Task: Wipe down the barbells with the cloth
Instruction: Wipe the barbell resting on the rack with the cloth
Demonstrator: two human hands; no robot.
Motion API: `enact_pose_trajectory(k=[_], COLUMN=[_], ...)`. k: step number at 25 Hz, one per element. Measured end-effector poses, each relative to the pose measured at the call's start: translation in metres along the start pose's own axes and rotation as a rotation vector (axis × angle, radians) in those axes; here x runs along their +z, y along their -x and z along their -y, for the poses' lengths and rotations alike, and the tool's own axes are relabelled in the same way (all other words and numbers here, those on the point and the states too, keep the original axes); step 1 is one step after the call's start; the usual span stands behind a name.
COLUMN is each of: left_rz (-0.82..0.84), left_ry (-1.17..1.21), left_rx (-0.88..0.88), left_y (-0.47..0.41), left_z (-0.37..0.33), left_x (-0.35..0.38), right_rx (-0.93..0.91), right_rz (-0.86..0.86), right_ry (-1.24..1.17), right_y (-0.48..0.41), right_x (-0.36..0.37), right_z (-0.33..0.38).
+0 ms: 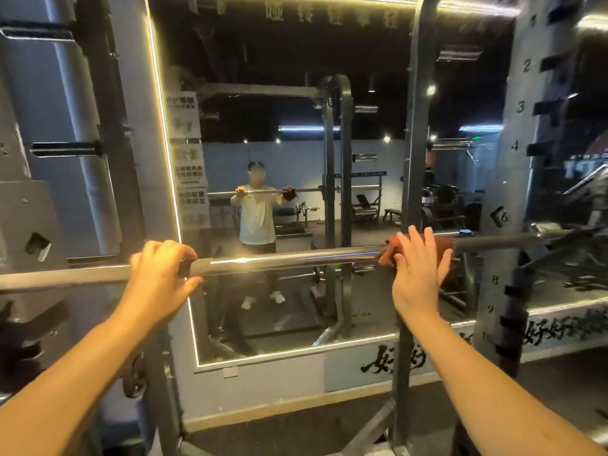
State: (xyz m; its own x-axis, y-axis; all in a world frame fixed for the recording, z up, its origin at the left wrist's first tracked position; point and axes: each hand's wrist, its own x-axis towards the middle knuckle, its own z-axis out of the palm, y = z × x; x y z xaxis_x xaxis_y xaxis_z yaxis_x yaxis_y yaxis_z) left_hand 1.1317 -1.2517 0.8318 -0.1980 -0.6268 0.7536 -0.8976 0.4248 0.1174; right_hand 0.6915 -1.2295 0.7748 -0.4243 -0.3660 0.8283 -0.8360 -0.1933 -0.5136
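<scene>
Head view: a chrome barbell [296,260] runs across the frame from left to right, with a slight upward tilt toward the right. It stands in front of a wall mirror [296,143] edged with a lit strip. The far right end of the bar is blurred, so I cannot tell how it is seated.

The left hand [161,271] grips the bar left of centre, with the fingers curled over the top and the thumb underneath.

A red-orange cloth [388,251] lies over the bar right of centre. The right hand [419,274] presses on it with a flat palm, fingers straight and slightly spread, pointing up. Cloth shows on both sides of the hand.

A grey rack upright [515,179] with numbered holes stands at the right. The mirror reflects a person with both hands on a bar.
</scene>
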Motion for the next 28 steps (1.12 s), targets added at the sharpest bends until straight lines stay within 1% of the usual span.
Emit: enact_pose_trajectory(k=[1, 2, 3, 4, 6, 8, 9, 12, 14, 18, 21, 24, 28], left_rz=[0.004, 0.002, -0.004, -0.006, 0.006, 0.019, 0.029, 0.041, 0.031, 0.003, 0.027, 0.100, 0.276], left_ry=[-0.001, -0.003, -0.001, 0.002, 0.009, 0.026, 0.038, 0.087, 0.112, 0.154, 0.178, 0.240, 0.329], left_rx=[0.001, 0.008, 0.017, 0.026, 0.047, 0.097, 0.125, 0.149, 0.174, 0.262, 0.284, 0.268, 0.136], left_y=[0.001, 0.001, 0.002, 0.002, -0.001, -0.002, -0.001, 0.002, 0.001, 0.000, -0.004, -0.012, -0.027], left_z=[0.000, 0.000, 0.000, -0.001, -0.003, -0.003, -0.003, -0.001, 0.004, 0.021, 0.025, 0.025, 0.024], left_x=[0.000, -0.001, -0.001, -0.001, -0.003, -0.007, -0.009, -0.014, -0.014, -0.010, -0.009, -0.014, -0.023], right_rx=[0.070, 0.097, 0.045, -0.054, -0.225, -0.298, -0.346, -0.479, -0.526, -0.579, -0.584, -0.563, -0.503], right_rz=[-0.031, -0.044, -0.037, -0.003, 0.130, 0.227, 0.241, 0.201, 0.189, 0.250, 0.266, 0.247, 0.228], right_ry=[-0.052, -0.108, -0.171, -0.225, -0.261, -0.330, -0.344, -0.235, -0.136, -0.011, 0.019, -0.015, -0.045], right_y=[0.005, 0.011, 0.020, 0.034, 0.065, 0.082, 0.084, 0.081, 0.078, 0.082, 0.081, 0.077, 0.066], right_x=[-0.001, 0.000, 0.002, 0.007, 0.020, 0.029, 0.033, 0.040, 0.048, 0.066, 0.071, 0.071, 0.063], right_z=[0.017, 0.037, 0.060, 0.085, 0.122, 0.148, 0.158, 0.193, 0.211, 0.227, 0.230, 0.229, 0.223])
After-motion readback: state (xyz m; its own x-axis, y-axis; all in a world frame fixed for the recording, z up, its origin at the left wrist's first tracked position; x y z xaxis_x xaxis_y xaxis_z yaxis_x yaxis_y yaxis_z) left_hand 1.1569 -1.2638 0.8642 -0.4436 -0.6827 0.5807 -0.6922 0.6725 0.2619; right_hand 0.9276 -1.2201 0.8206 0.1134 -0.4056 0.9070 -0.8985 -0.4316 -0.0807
